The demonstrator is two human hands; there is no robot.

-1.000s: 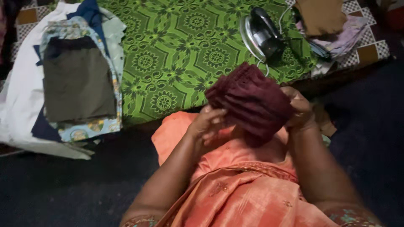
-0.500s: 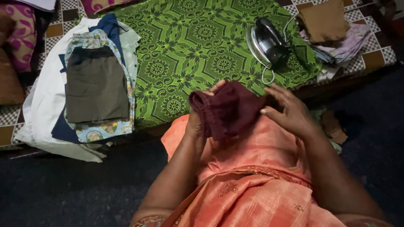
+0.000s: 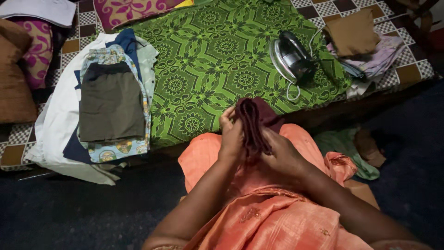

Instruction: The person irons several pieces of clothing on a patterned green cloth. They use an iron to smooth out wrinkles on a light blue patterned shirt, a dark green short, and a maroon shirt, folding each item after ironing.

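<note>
Maroon cloth bunched in both hands, iron beyond, perhaps unplugged

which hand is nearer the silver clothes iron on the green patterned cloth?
Right. The right hand sits below the silver clothes iron, slightly left; the left hand is farther left, across the folded maroon cloth.

No packages, labels, signs or screens are in view.

A bed with a checkered cover carries a green patterned cloth. On the cloth lies a clothes iron on its side. Left of it sits a stack of folded clothes; right, another small pile.
</note>
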